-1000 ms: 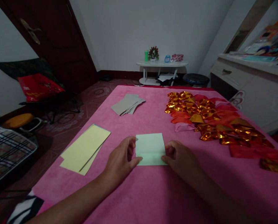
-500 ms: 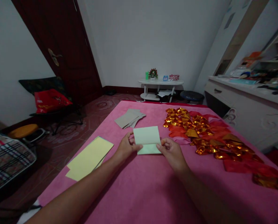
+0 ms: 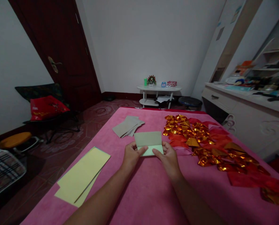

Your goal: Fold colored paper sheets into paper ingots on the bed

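Note:
Between my two hands is a pale green sheet of paper (image 3: 149, 139), creased across so its far part stands up and its near part lies lower. My left hand (image 3: 133, 153) grips the left side, thumb pressed on the near part. On the right side my right hand (image 3: 169, 155) holds it the same way, its thumb close to the other one. The fingers behind the paper are partly hidden. Left of my arm lie yellow paper sheets (image 3: 85, 170), overlapping. A fanned stack of greyish paper (image 3: 127, 125) rests beyond my left hand.
The pink-covered table (image 3: 144, 193) carries gold foil folded pieces (image 3: 184, 123) and red folded pieces (image 3: 245, 178) along its right side. A white side table (image 3: 158, 88) stands by the far wall. A dresser (image 3: 245, 106) is at right, a chair with a red bag (image 3: 48, 107) at left.
The far part of the green paper has tilted up more along the crease. Both thumbs have slid inward, nearer each other. The camera view has shifted slightly.

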Demonstrator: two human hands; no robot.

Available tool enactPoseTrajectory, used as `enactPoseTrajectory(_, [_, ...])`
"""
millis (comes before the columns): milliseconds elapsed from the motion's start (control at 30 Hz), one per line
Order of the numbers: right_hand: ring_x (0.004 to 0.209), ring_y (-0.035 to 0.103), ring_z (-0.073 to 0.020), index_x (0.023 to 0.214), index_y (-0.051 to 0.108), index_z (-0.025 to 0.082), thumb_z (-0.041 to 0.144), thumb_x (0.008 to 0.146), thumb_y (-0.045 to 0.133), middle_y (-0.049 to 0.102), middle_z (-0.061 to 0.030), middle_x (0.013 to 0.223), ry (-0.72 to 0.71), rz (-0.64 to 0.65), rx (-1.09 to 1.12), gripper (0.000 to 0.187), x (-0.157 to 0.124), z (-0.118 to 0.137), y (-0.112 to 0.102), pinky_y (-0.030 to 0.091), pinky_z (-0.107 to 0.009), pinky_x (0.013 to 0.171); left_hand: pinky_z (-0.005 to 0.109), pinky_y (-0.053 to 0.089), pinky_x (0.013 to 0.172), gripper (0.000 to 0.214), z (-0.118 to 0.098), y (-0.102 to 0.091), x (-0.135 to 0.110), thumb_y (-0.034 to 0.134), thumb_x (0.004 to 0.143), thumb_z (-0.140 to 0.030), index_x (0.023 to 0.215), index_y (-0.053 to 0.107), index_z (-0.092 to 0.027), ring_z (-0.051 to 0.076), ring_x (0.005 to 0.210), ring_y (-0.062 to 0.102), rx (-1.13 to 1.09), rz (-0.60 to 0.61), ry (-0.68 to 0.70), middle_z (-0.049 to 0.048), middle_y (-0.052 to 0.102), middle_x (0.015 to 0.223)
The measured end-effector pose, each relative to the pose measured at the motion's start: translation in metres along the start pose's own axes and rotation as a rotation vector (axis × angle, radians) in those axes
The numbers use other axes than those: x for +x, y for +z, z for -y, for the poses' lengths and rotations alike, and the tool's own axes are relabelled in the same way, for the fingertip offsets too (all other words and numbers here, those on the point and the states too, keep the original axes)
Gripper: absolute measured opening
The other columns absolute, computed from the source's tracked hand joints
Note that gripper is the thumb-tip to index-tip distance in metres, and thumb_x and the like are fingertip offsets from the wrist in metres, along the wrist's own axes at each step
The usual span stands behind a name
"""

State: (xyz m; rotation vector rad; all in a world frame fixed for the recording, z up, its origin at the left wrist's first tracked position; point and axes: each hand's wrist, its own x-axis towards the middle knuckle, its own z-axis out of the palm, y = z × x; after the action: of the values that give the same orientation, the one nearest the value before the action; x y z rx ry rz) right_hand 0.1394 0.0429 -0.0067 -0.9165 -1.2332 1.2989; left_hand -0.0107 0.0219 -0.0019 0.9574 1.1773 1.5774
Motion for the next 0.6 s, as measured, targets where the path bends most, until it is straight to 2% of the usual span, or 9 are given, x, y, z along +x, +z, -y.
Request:
enactPoseTrajectory(67, [0.078,0.066,-0.0212,0.097,0.058,0.018,0.031,0.065,0.074,0.070,-0.0056,0.090,0.010,-0.002,-0.036,0.038,-0.001,0.001,0.002,0.051,-0.032,0.070,0.026,0.049,0.064,0.027,0.000,0.004,-0.003,0.079,0.061,-0.025,0.083,0.070,-0.011,0.017,0.067,0.065,0.021,-0.020,0.055,0.0053,0.073,0.080])
enactPoseTrajectory(233, [0.075,0.065,-0.0215,0.091,0.063,0.015,0.032,0.066,0.074,0.071,-0.0066,0.086,0.036,-0.037,-0.077,0.033,-0.002,0.001,0.001,0.051,-0.032,0.069,0.027,0.050,0.070,0.026,0.002,0.009,-0.008,0.076,0.064,-0.022,0.087,0.068,-0.012,0.017,0.074,0.065,0.070,-0.014,0.152,0.0053,0.072,0.084])
enactPoseTrajectory(500, [0.079,0.067,-0.0205,0.099,0.057,0.018,0.033,0.066,0.075,0.071,-0.0059,0.093,0.015,-0.035,0.016,0.040,-0.004,0.000,0.002,0.052,-0.032,0.072,0.029,0.050,0.072,0.036,0.003,0.012,-0.010,0.081,0.058,-0.026,0.089,0.069,-0.011,0.018,0.073,0.066,-0.046,-0.025,0.026,0.0082,0.073,0.086])
enactPoseTrajectory(600, [0.083,0.066,-0.0193,0.100,0.050,0.021,0.031,0.070,0.072,0.068,-0.0055,0.098,-0.037,-0.097,0.049,0.038,-0.005,0.000,0.002,0.052,-0.031,0.073,0.029,0.051,0.070,0.042,0.003,0.012,-0.010,0.083,0.055,-0.026,0.091,0.069,-0.010,0.019,0.072,0.066,-0.084,-0.073,-0.002,0.0086,0.073,0.087])
